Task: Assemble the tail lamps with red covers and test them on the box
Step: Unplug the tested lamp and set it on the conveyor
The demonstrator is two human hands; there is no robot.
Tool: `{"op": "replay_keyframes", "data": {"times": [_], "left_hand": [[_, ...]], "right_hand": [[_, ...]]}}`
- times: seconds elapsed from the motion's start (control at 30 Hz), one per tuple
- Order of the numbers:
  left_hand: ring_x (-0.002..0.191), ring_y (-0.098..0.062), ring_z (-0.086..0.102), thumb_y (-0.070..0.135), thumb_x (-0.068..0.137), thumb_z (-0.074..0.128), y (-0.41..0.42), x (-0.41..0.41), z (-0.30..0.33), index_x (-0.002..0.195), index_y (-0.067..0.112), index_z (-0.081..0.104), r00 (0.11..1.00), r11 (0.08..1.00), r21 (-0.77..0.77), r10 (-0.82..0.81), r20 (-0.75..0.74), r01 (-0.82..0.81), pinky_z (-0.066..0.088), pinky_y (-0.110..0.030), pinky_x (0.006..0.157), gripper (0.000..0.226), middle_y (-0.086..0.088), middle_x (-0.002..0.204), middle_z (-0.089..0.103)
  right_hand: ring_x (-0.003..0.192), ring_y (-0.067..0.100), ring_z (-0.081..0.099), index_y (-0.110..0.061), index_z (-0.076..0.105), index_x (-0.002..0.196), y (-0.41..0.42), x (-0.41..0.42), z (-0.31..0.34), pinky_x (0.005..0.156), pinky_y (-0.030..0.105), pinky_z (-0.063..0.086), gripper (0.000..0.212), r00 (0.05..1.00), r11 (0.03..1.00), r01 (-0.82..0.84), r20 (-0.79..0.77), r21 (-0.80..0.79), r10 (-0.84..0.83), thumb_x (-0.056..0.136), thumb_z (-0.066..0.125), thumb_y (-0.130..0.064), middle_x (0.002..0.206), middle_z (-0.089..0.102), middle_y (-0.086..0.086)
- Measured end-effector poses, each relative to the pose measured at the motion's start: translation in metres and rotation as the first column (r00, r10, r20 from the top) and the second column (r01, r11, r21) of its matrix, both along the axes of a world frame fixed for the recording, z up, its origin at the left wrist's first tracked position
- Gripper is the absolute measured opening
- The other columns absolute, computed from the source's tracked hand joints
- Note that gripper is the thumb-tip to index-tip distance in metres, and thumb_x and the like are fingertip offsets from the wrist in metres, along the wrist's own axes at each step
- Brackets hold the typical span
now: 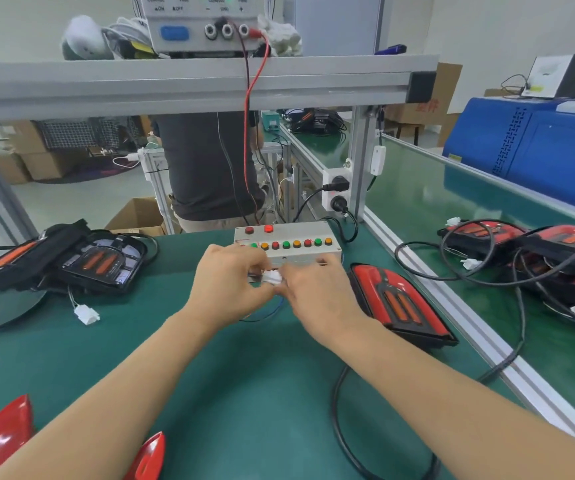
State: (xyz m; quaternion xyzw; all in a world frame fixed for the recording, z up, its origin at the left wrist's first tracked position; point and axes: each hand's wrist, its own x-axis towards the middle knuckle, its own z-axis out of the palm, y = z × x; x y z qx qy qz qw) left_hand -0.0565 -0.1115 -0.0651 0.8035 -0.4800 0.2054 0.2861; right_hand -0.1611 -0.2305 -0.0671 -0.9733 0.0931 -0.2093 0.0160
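Note:
Both my hands meet just in front of the grey test box (296, 233) with its rows of red, green and orange buttons. My left hand (230, 282) and my right hand (317, 292) pinch a white connector (272, 277) between them. A tail lamp with a red cover (400, 303) lies on the green mat right of my right hand, its black cable looping toward the near edge. Uncovered black lamp bodies (99, 263) lie at the left, with a loose white plug (87, 314) beside them. Two loose red covers (2, 441) lie at the bottom left.
A power supply (203, 22) sits on the aluminium shelf above, red and black leads hanging down to the box. Several finished lamps with cables (535, 251) are piled on the green belt at right. A person in a dark shirt (206, 168) stands behind the bench.

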Motion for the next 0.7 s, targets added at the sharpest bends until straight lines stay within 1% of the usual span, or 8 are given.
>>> {"op": "replay_keyframes", "data": {"times": [0.1,0.17,0.27,0.33,0.4,0.5,0.6,0.7], "left_hand": [[0.072,-0.028,0.059,0.031,0.059,0.052,0.014,0.025,-0.008,0.071,0.014,0.062,0.970,0.965,0.111,0.241,-0.038,-0.236,0.040,-0.033,0.069,0.022,0.003,0.067,0.061],[0.097,-0.024,0.057,0.036,0.066,0.054,0.027,0.037,-0.016,0.099,0.022,0.065,0.948,0.897,0.323,0.318,0.005,-0.302,0.035,-0.034,0.083,0.038,0.005,0.096,0.064],[0.109,-0.025,0.050,0.034,0.073,0.065,0.022,0.018,-0.021,0.120,0.022,0.059,0.967,0.902,0.362,0.176,0.184,-0.233,0.031,-0.036,0.089,0.049,0.002,0.116,0.057],[0.091,-0.022,0.056,0.052,0.074,0.053,0.010,-0.019,-0.018,0.097,0.023,0.065,0.988,0.958,0.288,-0.028,0.155,-0.018,0.037,-0.032,0.076,0.039,0.004,0.093,0.061],[0.077,-0.016,0.055,0.078,0.065,0.034,-0.002,-0.060,-0.020,0.079,0.024,0.058,0.993,0.892,0.436,-0.097,-0.068,0.117,0.035,-0.028,0.066,0.061,0.010,0.076,0.057],[0.080,-0.023,0.056,0.074,0.061,0.048,-0.010,-0.098,-0.041,0.085,0.019,0.058,0.987,0.658,0.742,-0.010,-0.162,0.129,0.042,-0.030,0.067,0.060,0.004,0.080,0.062],[0.090,-0.023,0.059,0.032,0.073,0.058,-0.013,-0.089,-0.046,0.086,0.021,0.061,0.960,0.689,0.719,0.133,-0.248,0.090,0.043,-0.026,0.069,0.017,0.003,0.091,0.067],[0.097,-0.020,0.058,0.014,0.075,0.051,-0.011,-0.063,-0.049,0.095,0.026,0.058,0.962,0.770,0.637,0.204,-0.183,-0.042,0.039,-0.026,0.068,0.024,0.008,0.098,0.063]], "right_hand": [[0.083,0.023,0.058,-0.017,0.065,0.100,-0.023,-0.009,-0.001,0.077,0.032,0.027,0.023,0.995,0.995,0.096,0.010,-0.012,-0.096,0.099,0.043,-0.023,0.090,0.067,0.005],[0.081,0.029,0.061,-0.010,0.063,0.087,-0.044,-0.016,-0.001,0.070,0.035,0.035,0.023,0.978,0.951,0.171,0.076,0.257,-0.196,0.097,0.048,-0.024,0.083,0.066,0.007],[0.077,0.023,0.069,-0.009,0.063,0.087,-0.061,-0.014,-0.001,0.082,0.037,0.051,0.021,0.939,0.560,0.020,0.178,0.828,-0.296,0.096,0.053,-0.025,0.085,0.072,0.005],[0.069,0.016,0.071,-0.014,0.059,0.085,-0.069,-0.013,-0.002,0.078,0.035,0.053,0.015,0.887,0.298,-0.108,0.227,0.949,-0.402,0.096,0.053,-0.021,0.084,0.072,0.004],[0.061,0.007,0.070,-0.016,0.056,0.083,-0.080,-0.016,0.001,0.062,0.026,0.048,0.016,0.830,0.159,-0.184,0.240,0.970,-0.504,0.098,0.052,-0.023,0.083,0.072,0.001],[0.061,0.005,0.070,-0.013,0.053,0.090,-0.099,-0.028,0.004,0.062,0.025,0.051,0.015,0.757,0.077,-0.282,0.271,0.956,-0.595,0.100,0.048,-0.022,0.084,0.070,0.000],[0.062,0.009,0.070,-0.011,0.052,0.098,-0.117,-0.049,0.005,0.068,0.025,0.057,0.013,0.734,0.078,-0.304,0.285,0.950,-0.616,0.102,0.044,-0.020,0.083,0.067,0.005],[0.057,0.011,0.064,-0.012,0.052,0.088,-0.131,-0.070,-0.004,0.058,0.022,0.055,0.018,0.739,0.116,-0.151,0.191,0.982,-0.647,0.102,0.043,-0.018,0.076,0.062,0.007]]}}
